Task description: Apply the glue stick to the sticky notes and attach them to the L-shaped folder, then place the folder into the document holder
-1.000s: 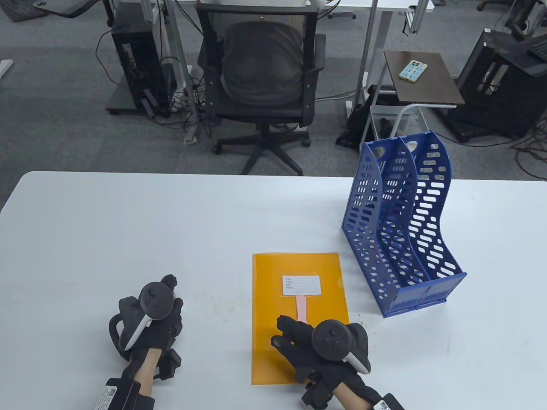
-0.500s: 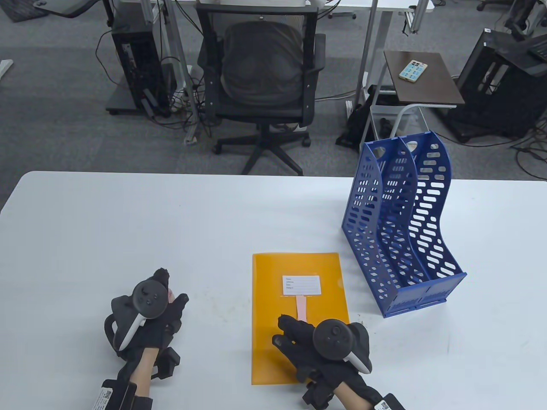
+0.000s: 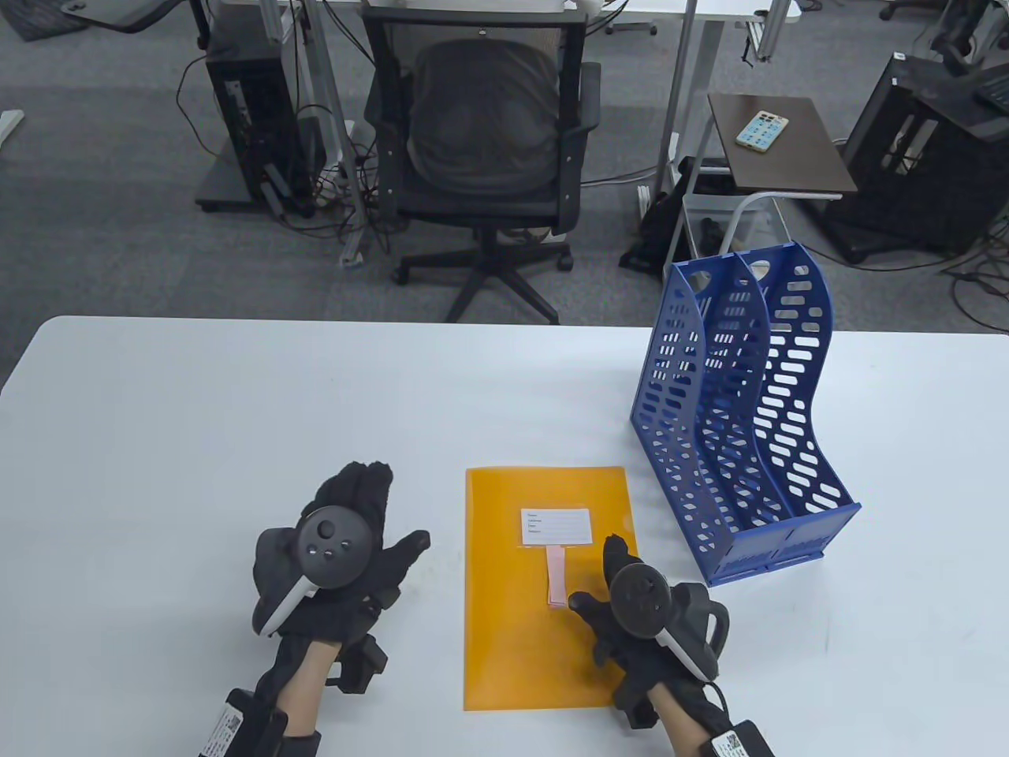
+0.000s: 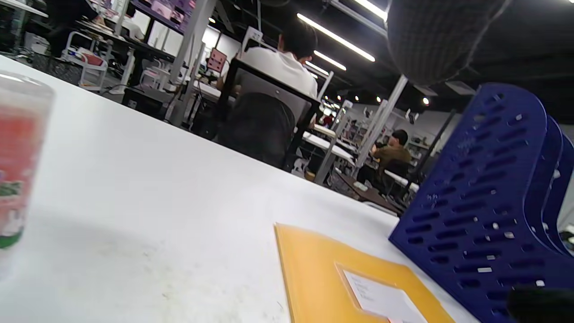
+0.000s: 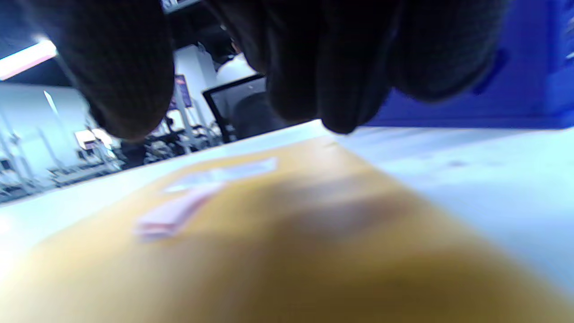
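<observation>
Past the far edge of the white table (image 3: pixel 236 394) we see a black mesh office chair (image 3: pixel 481 150) with a person (image 4: pixel 278 67) in a white top sitting in it, back to us. Left of the chair a black computer tower (image 3: pixel 248 110) stands on the grey carpet (image 3: pixel 94 236), cables trailing around it. To the right a small dark side table (image 3: pixel 780 146) carries a phone (image 3: pixel 762 129). In the left wrist view we also make out a second seated person (image 4: pixel 394 150) farther back and ceiling strip lights (image 4: pixel 336 38).
</observation>
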A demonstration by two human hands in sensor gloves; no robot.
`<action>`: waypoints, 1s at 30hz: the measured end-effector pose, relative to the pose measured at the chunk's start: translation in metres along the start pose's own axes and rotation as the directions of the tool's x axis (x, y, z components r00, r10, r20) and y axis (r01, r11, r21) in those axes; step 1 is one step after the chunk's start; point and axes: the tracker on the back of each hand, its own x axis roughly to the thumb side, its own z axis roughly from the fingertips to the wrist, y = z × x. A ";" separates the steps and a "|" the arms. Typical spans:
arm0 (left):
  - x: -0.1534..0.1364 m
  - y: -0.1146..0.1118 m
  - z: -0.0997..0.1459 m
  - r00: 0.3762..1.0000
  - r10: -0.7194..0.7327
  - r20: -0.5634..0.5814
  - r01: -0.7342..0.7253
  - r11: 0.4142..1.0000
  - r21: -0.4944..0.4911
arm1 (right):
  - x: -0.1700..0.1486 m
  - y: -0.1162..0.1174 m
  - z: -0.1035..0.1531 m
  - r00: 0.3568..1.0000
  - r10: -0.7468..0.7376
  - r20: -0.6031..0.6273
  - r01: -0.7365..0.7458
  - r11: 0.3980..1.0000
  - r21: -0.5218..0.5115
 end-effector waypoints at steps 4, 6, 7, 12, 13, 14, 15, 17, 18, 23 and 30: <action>0.016 -0.026 -0.009 0.999 -0.041 0.002 0.041 0.995 -0.096 | -0.006 0.005 -0.004 0.995 0.096 -0.029 -0.095 0.995 0.043; 0.019 -0.046 -0.015 0.998 -0.056 -0.035 0.049 0.980 -0.193 | -0.006 0.008 -0.005 0.993 0.112 -0.036 -0.108 0.990 0.094; 0.019 -0.054 -0.017 0.997 -0.065 -0.049 0.053 0.973 -0.225 | -0.005 0.008 -0.005 0.992 0.118 -0.035 -0.113 0.988 0.108; 0.013 -0.089 -0.026 0.973 -0.167 -0.163 0.105 0.937 -0.334 | -0.001 0.013 -0.004 0.987 0.159 -0.026 -0.151 0.971 0.185; 0.012 -0.094 -0.027 0.967 -0.175 -0.186 0.106 0.937 -0.332 | 0.000 0.015 -0.004 0.986 0.166 -0.027 -0.157 0.966 0.206; 0.010 -0.098 -0.028 0.959 -0.182 -0.219 0.103 0.939 -0.327 | 0.002 0.015 -0.003 0.984 0.175 -0.022 -0.167 0.963 0.212; 0.010 -0.101 -0.028 0.952 -0.189 -0.242 0.103 0.939 -0.328 | 0.003 0.015 -0.003 0.983 0.183 -0.017 -0.176 0.963 0.206; 0.010 -0.107 -0.030 0.939 -0.221 -0.264 0.120 0.929 -0.350 | 0.004 0.016 -0.003 0.979 0.202 -0.008 -0.196 0.958 0.210; 0.011 -0.111 -0.031 0.932 -0.236 -0.277 0.126 0.923 -0.364 | 0.005 0.017 -0.003 0.978 0.207 -0.006 -0.201 0.957 0.208; 0.014 -0.123 -0.036 0.919 -0.230 -0.319 0.100 0.921 -0.376 | 0.009 0.019 -0.003 0.971 0.238 0.013 -0.236 0.951 0.198; 0.023 -0.129 -0.045 0.931 -0.175 -0.320 0.042 0.923 -0.383 | 0.011 0.020 -0.004 0.970 0.242 0.038 -0.245 0.949 0.197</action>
